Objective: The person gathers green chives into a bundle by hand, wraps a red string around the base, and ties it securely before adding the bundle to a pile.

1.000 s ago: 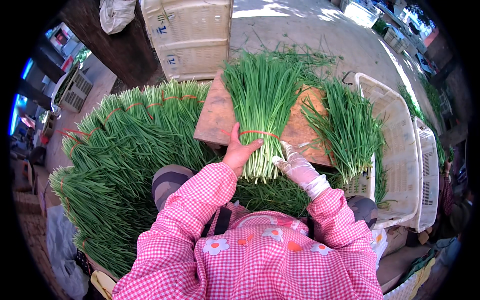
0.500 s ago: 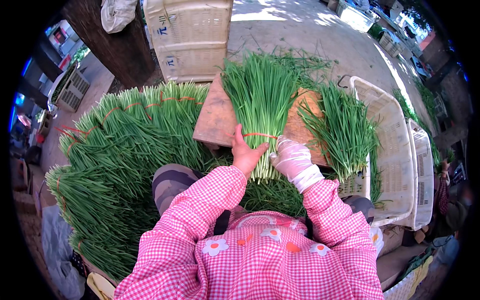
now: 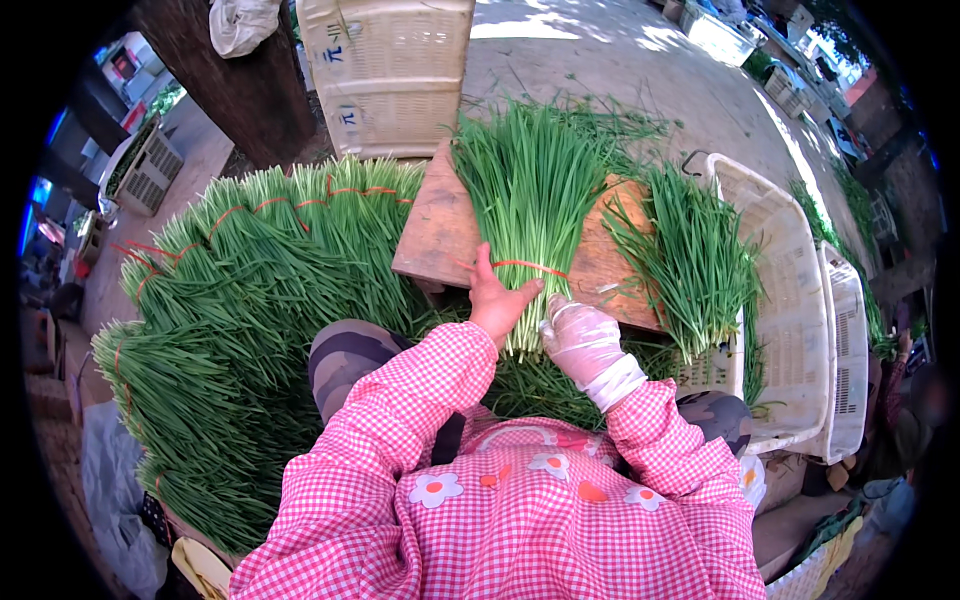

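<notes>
The bare left hand [image 3: 500,305] reaches up and inward from a pink-and-white checked sleeve [image 3: 420,385], clasping a thick bundle of long green leaves with pale stems [image 3: 532,205], its thumb laid across the stems and its forefinger pointing away along the left edge. The right hand [image 3: 582,340], in a thin whitish glove, angles inward with fingers curled against the stems' lower right side; whether it pinches anything cannot be told. The bundle lies between and beyond the hands on a reddish-brown wooden board [image 3: 428,240], its long axis running away from the person, leaf tips outward, pale ends nearest. A narrow red band [image 3: 535,267] crosses it just beyond the left thumb. Left of the left hand, banded green bundles [image 3: 290,260] are heaped; right of the gloved hand lies a looser green bunch [image 3: 690,255].
</notes>
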Action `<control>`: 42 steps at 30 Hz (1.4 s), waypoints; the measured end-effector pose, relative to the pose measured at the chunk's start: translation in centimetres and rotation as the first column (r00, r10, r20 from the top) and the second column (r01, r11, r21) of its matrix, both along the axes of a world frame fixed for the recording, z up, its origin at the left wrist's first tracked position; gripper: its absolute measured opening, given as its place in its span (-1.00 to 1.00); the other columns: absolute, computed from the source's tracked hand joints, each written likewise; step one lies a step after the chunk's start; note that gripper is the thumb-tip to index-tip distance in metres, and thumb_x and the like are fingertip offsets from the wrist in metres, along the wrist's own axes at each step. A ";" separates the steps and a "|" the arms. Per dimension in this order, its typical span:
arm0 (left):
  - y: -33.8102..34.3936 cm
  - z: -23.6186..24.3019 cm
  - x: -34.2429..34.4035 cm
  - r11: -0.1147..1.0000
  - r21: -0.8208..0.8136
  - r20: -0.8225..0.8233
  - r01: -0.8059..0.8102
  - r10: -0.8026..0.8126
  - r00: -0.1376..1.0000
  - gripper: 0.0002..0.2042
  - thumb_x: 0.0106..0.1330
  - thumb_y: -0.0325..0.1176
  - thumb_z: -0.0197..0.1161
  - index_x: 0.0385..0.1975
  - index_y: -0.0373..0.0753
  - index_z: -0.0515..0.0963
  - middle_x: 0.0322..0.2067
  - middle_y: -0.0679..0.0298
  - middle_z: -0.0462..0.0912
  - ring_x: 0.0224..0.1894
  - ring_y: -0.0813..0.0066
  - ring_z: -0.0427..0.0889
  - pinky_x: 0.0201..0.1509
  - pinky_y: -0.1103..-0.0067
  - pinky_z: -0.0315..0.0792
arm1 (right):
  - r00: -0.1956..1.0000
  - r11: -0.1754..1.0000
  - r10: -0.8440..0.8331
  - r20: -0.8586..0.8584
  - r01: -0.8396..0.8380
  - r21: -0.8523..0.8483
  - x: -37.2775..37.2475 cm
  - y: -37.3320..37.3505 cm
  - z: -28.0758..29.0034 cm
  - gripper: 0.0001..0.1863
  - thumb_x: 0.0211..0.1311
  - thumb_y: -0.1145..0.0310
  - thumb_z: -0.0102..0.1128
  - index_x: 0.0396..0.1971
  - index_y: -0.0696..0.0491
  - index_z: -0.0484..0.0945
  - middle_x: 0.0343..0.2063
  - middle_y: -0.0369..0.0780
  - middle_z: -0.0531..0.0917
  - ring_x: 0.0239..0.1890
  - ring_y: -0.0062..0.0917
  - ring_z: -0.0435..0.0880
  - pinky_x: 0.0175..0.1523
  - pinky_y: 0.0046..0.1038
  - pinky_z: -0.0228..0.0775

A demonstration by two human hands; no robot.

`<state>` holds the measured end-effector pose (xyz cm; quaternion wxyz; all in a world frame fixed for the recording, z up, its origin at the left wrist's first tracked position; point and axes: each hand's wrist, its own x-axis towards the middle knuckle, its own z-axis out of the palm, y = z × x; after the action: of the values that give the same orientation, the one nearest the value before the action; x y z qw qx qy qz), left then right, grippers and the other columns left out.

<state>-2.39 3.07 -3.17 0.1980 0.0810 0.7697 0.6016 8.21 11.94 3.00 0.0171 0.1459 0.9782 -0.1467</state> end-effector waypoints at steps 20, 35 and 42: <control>-2.8 -1.2 -4.8 0.925 0.376 0.386 0.051 -0.206 0.899 -0.91 0.22 -0.32 0.17 -0.38 -0.16 0.46 -0.54 0.52 0.42 -0.51 0.75 0.33 -0.40 0.77 0.26 | 0.947 0.823 -0.184 -0.263 0.002 -0.568 -1.0 3.7 -2.7 -0.55 0.03 0.38 0.22 -0.06 0.13 0.33 -0.23 -0.11 0.51 -0.19 -0.28 0.51 -0.06 -0.35 0.33; -3.7 -0.1 -3.3 0.772 0.635 0.510 0.009 -0.428 0.746 -0.86 0.33 -0.35 -0.04 -0.20 -0.12 0.43 -0.49 0.48 0.42 -0.44 0.71 0.39 -0.30 0.75 0.31 | 0.983 0.975 0.142 -0.114 -0.119 0.188 -1.1 -1.7 1.0 -0.69 -0.03 0.12 0.22 -0.50 0.08 0.49 -0.57 -0.11 0.56 -0.54 -0.25 0.57 -0.45 -0.27 0.38; -3.4 -0.5 -3.0 0.836 0.530 0.349 0.140 -0.365 0.863 -0.82 0.28 -0.47 0.01 -0.13 -0.16 0.38 -0.46 0.46 0.37 -0.44 0.71 0.35 -0.36 0.73 0.29 | 0.985 0.991 0.076 0.155 -0.058 -0.121 -3.3 -0.9 3.1 -0.73 0.03 0.19 0.14 -0.37 0.08 0.50 -0.44 -0.10 0.59 -0.33 -0.21 0.58 -0.27 -0.27 0.40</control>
<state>-5.36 -0.38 -3.62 0.4177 0.0950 0.5102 0.7458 4.92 11.06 6.10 0.1087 0.1230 0.9679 -0.1902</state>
